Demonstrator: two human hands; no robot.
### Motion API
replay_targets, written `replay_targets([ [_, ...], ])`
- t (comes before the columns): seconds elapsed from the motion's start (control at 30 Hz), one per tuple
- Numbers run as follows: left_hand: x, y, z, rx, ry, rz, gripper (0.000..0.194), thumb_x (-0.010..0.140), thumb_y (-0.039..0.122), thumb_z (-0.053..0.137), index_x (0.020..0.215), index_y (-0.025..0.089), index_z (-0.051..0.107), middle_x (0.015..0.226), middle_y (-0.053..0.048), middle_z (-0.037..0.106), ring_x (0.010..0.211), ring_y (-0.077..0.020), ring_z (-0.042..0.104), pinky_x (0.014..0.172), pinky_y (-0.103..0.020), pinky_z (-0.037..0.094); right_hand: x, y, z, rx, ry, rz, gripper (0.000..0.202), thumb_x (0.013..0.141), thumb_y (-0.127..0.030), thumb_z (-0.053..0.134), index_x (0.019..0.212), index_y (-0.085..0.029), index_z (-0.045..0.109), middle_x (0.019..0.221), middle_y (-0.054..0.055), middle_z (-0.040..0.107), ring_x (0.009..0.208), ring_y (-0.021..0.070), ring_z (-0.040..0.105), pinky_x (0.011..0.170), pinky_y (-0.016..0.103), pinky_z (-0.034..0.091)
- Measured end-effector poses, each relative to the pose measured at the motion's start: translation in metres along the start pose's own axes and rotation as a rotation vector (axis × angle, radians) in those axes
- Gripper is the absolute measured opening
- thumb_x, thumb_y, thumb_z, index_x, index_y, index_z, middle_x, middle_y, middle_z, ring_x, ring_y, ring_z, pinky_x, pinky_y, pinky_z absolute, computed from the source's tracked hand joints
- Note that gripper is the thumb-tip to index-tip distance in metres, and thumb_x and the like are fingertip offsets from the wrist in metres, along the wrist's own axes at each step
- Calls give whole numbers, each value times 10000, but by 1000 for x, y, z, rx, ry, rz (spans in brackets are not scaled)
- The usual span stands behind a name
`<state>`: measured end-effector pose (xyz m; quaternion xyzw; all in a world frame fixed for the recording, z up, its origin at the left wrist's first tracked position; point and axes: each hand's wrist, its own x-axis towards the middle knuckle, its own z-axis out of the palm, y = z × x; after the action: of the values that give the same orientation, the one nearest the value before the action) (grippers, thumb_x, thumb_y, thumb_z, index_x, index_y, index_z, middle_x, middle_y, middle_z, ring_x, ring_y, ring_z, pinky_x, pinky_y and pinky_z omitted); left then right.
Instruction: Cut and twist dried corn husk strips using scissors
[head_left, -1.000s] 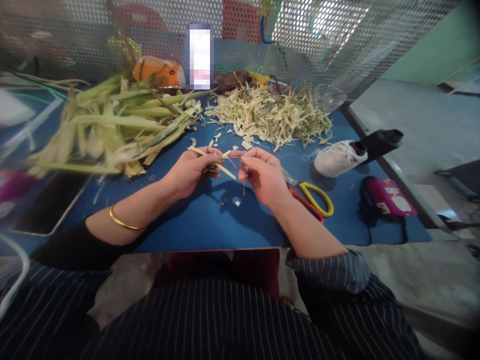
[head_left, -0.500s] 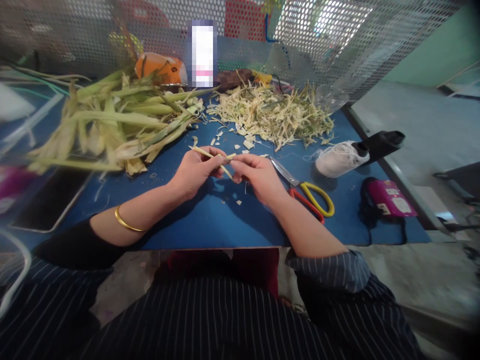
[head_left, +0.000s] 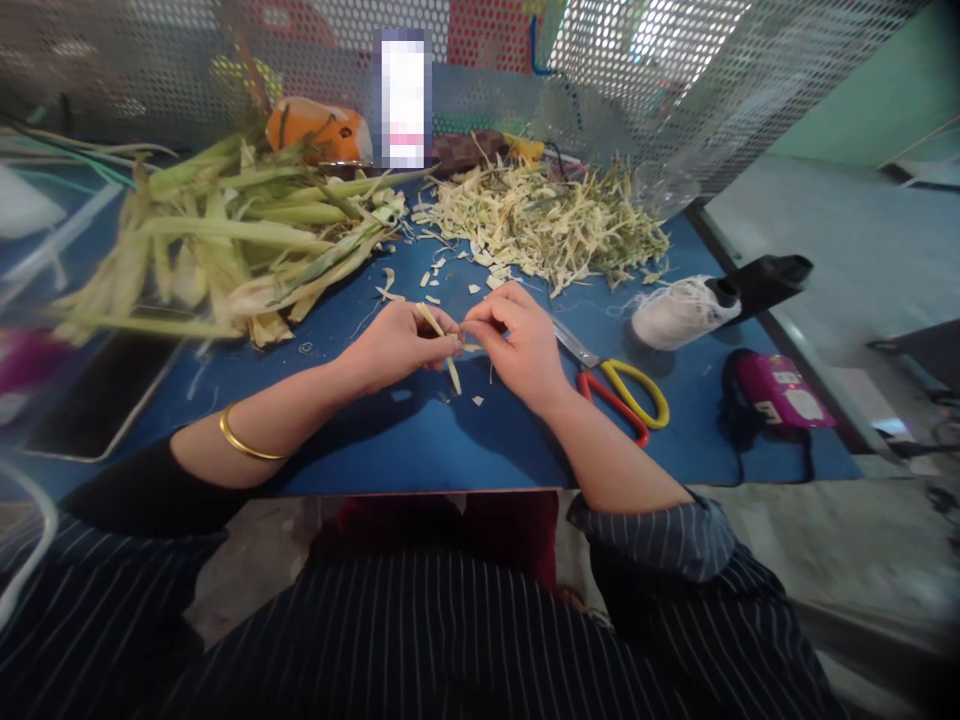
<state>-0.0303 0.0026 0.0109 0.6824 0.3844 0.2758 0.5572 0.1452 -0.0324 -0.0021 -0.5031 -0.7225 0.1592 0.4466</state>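
In the head view my left hand (head_left: 405, 342) pinches a narrow pale corn husk strip (head_left: 453, 374) between thumb and fingers, its lower end pointing down at the blue table. A second short pale piece crosses near the fingertips. My right hand (head_left: 523, 348) meets it there, thumb and forefinger pressed together; what lies between them is too small to make out. Scissors (head_left: 632, 397) with one yellow and one red handle lie just right of my right hand, the blades partly behind it. Small husk scraps (head_left: 474, 289) are scattered beyond both hands.
Long corn husks (head_left: 232, 235) are heaped at the left, shredded husk (head_left: 547, 225) at the back. To the right stand a white thread spool (head_left: 675, 318) and a black cone (head_left: 776, 285), with a purple box (head_left: 784, 388) nearer. A dark flat phone-like slab (head_left: 105, 405) lies left.
The strip in my left hand has turned steeper, its end now lower. My right hand has rotated, knuckles higher, still meeting the left at the fingertips.
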Motion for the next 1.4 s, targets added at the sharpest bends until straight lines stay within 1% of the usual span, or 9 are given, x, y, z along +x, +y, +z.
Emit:
replay_targets([
  [0.2, -1, 2, 0, -207, 18, 25, 221, 658, 259, 764, 807, 148, 645, 694, -32, 662, 580, -109, 591, 569, -240, 484, 4, 11, 5, 433, -36, 376, 135, 747, -317, 690, 717, -187, 663, 666, -15, 598, 602, 104, 483, 596, 273, 399],
  [0.4, -2, 0, 4, -305, 147, 44, 208, 650, 265, 772, 776, 135, 672, 707, -28, 660, 652, -125, 625, 677, -265, 512, -2, 9, 16, 649, -26, 524, 156, 720, -337, 699, 706, -186, 662, 632, -31, 580, 579, 85, 464, 563, 237, 380],
  [0.67, 0, -3, 1, -164, 212, 96, 237, 629, 283, 776, 811, 144, 715, 781, -47, 704, 705, -150, 624, 682, -268, 479, -5, 3, 21, 627, 18, 559, 173, 721, -355, 697, 722, -183, 687, 633, -24, 585, 561, 85, 456, 558, 240, 399],
  [0.8, 1, -7, 4, -29, 312, 157, 179, 670, 281, 732, 799, 157, 723, 749, -45, 697, 679, -152, 605, 634, -265, 454, -7, 0, 23, 571, 21, 546, 198, 744, -371, 683, 711, -176, 675, 596, -25, 568, 546, 89, 442, 546, 249, 379],
  [0.97, 0, -8, 5, 148, 442, 235, 137, 684, 225, 705, 813, 178, 706, 709, -9, 663, 619, -113, 553, 600, -242, 422, -12, -7, 21, 147, 90, 249, 138, 817, -267, 618, 707, -190, 652, 693, -3, 554, 635, 119, 478, 610, 278, 384],
  [1.07, 1, -7, 3, 202, 394, 248, 106, 689, 213, 694, 783, 166, 690, 695, -6, 647, 614, -106, 542, 590, -237, 416, -13, -9, 16, -87, 47, 16, 148, 878, -243, 537, 815, -200, 664, 831, 32, 557, 731, 146, 503, 674, 308, 391],
  [1.17, 2, -5, -1, 171, 224, 189, 111, 682, 228, 703, 762, 152, 693, 666, -11, 641, 597, -109, 542, 568, -240, 414, -8, -7, 7, -195, -5, -95, 156, 890, -235, 520, 848, -204, 666, 884, 48, 564, 798, 168, 513, 739, 339, 389],
  [1.27, 1, -1, -5, 31, 65, 92, 164, 642, 244, 748, 757, 146, 687, 662, -15, 648, 601, -115, 567, 582, -248, 440, -1, -3, -2, -68, -16, -36, 112, 847, -205, 579, 778, -196, 667, 814, 28, 567, 776, 156, 522, 713, 322, 398],
  [1.4, -1, 4, -8, -78, -35, 21, 212, 622, 265, 779, 775, 148, 692, 688, -27, 664, 623, -127, 591, 607, -260, 459, 6, 3, -9, 246, -76, 222, 72, 742, -233, 695, 699, -179, 673, 681, -8, 588, 635, 117, 488, 626, 297, 386],
])
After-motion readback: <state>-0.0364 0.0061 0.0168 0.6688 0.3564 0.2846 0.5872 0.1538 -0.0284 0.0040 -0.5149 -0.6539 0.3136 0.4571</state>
